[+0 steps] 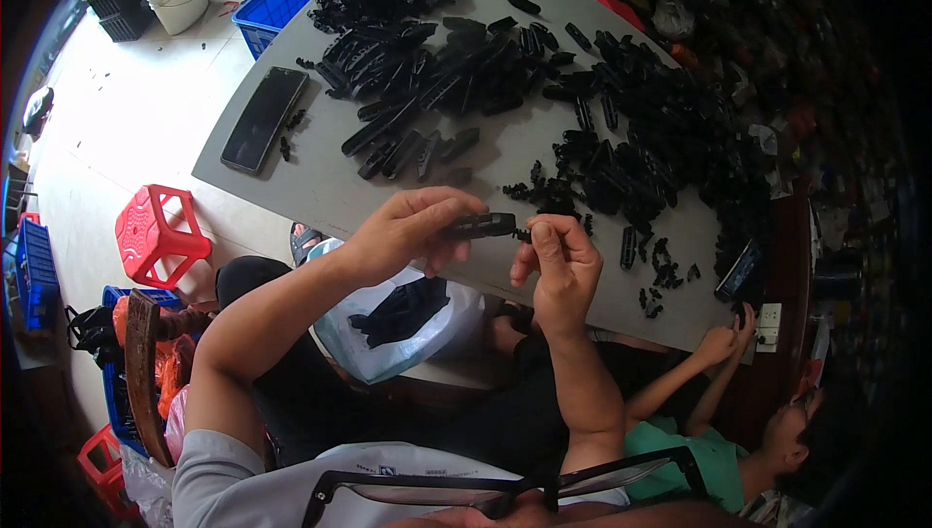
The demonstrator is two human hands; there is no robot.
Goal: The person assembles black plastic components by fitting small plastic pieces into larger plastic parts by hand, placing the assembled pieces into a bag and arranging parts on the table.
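Above the near edge of the grey table (pixel 291 200), my left hand (pixel 413 232) grips a long black plastic piece (pixel 488 225) with rounded ends. Facing it, my right hand (pixel 563 261) pinches a small, jagged black part (pixel 523 235) between thumb and fingers, at the end of the long piece. Whether the two parts touch is too small to tell. Beyond my hands lies a heap of similar long black pieces (pixel 466 67). Smaller jagged black parts (pixel 539 188) are scattered just past my right hand.
A dark phone (pixel 264 120) lies at the table's left. Below the table edge sits a white plastic bag (pixel 451 329) with black pieces inside. A red stool (pixel 160 237) and a blue crate (pixel 282 4) stand leftward. At right, another person's hands (pixel 728 339) are near an upright phone (pixel 740 271).
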